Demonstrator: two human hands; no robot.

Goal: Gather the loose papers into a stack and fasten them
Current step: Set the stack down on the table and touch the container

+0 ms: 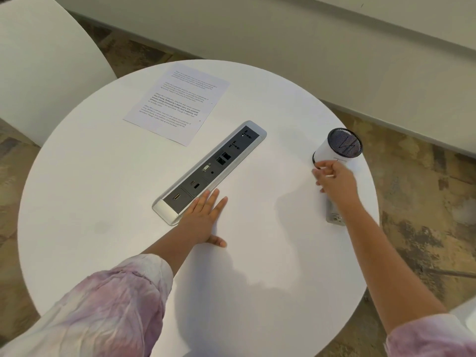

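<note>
I've got the power strip mid-table: printed sheet behind it to the left, mesh cup off to its right, stapler nearer me.

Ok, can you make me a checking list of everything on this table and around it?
Surface: round white table, clean and glossy, with a built-in grey socket panel.
Job's things: printed white paper sheet lying flat on the far side; whether it is one sheet or several cannot be told.
Clutter: white cylindrical holder with a black mesh inside, near the right edge; grey metal object partly hidden under the right arm.
Hands: left hand flat on the table, fingers spread, beside the panel; right hand by the holder's base, pinching something small and white.
Cables: nothing seen.
Surroundings: white curved chair, mottled brown floor, white wall base.
</note>
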